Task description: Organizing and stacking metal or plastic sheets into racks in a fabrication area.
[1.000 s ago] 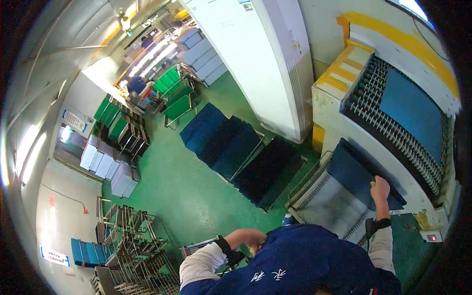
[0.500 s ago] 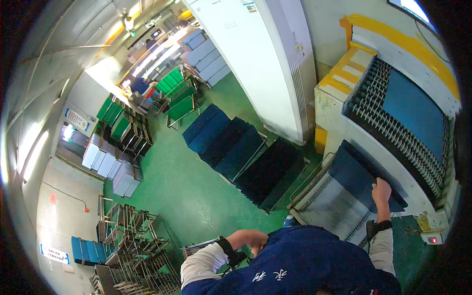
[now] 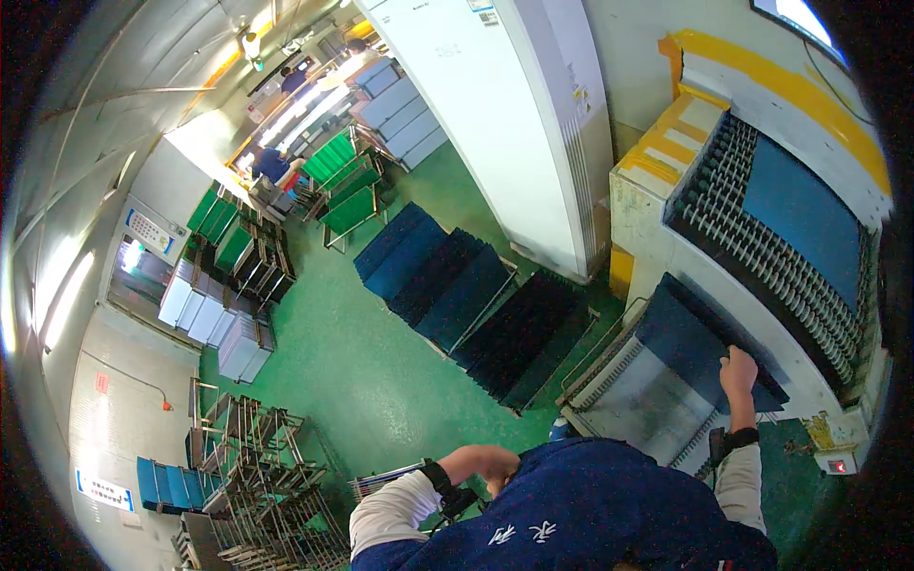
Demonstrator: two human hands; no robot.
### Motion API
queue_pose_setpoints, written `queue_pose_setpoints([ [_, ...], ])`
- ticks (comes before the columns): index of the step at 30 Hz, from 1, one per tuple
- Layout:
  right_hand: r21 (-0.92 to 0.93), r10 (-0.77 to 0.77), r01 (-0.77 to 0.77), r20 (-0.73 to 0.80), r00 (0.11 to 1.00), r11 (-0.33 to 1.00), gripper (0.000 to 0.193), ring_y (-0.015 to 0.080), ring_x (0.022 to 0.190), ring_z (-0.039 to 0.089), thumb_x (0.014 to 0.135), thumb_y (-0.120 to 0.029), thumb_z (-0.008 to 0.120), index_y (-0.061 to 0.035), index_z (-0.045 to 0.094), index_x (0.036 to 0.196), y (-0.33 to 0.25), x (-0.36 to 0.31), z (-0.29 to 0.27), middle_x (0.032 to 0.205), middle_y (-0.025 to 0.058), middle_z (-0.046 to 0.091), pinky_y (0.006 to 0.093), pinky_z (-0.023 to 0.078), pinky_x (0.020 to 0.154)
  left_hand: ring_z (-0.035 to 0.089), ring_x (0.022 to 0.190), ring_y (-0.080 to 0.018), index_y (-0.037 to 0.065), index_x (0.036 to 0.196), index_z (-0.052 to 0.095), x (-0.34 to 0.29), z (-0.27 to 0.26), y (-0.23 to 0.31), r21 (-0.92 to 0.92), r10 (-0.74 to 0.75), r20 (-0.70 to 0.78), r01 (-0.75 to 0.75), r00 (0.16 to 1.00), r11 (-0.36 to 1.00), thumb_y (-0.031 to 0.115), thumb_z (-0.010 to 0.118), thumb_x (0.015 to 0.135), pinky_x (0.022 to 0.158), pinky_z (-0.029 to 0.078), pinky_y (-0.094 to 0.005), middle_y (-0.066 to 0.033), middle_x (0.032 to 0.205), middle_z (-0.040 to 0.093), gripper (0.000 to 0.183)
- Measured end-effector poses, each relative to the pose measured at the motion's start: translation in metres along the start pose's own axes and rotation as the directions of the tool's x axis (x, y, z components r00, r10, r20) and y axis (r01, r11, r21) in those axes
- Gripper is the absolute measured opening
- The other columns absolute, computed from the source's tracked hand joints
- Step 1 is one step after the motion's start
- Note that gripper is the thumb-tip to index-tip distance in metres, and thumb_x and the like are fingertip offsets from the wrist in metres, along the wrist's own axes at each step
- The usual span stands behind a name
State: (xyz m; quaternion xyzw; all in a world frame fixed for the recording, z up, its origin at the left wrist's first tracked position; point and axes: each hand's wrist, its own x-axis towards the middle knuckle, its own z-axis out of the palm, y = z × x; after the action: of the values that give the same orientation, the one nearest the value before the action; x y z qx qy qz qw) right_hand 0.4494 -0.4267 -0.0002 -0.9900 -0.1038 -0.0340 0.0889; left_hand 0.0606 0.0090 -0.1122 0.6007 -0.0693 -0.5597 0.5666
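Note:
My right hand (image 3: 737, 373) is closed at the edge of a dark blue panel (image 3: 687, 335), which stands on edge with others in a slotted rack (image 3: 636, 409). The rack sits below the roller conveyor at my right. My left hand (image 3: 495, 464) is bent in close against the front of my body. Its fingers are mostly hidden by my dark blue top, so whether it holds anything cannot be seen. Another blue panel (image 3: 798, 217) lies flat on the conveyor rollers (image 3: 728, 205).
Racks of dark blue panels (image 3: 433, 276) stand ahead on the green floor (image 3: 347, 357), beside a tall white cabinet (image 3: 476, 105). Stacked metal racks (image 3: 262, 476) are at the left. Farther back are green panels (image 3: 347, 205), grey boxes (image 3: 395, 109) and a seated person (image 3: 271, 167).
My hands and the panels look almost unmoved. The blue panel on the rollers has shifted very slightly. In the far background, a person has come more into view.

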Motion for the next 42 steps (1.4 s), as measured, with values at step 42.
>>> queue_pose_setpoints([
  [42,-0.026,0.090,-0.087,0.112,0.990,0.996,0.030,0.0330,0.092,0.060,0.077,-0.016,0.066,-0.0039,0.060,0.103,-0.013,0.002,-0.018,0.096,0.0156,0.063,0.0429,0.047,0.078,0.058,0.097,-0.0204,0.003,0.107,0.060,-0.021,-0.003,0.063,0.439,-0.098,0.122,0.035,0.988,0.898,0.018,0.071,0.076,0.087,0.047,-0.0366,-0.0072,0.113,0.063,0.036],
])
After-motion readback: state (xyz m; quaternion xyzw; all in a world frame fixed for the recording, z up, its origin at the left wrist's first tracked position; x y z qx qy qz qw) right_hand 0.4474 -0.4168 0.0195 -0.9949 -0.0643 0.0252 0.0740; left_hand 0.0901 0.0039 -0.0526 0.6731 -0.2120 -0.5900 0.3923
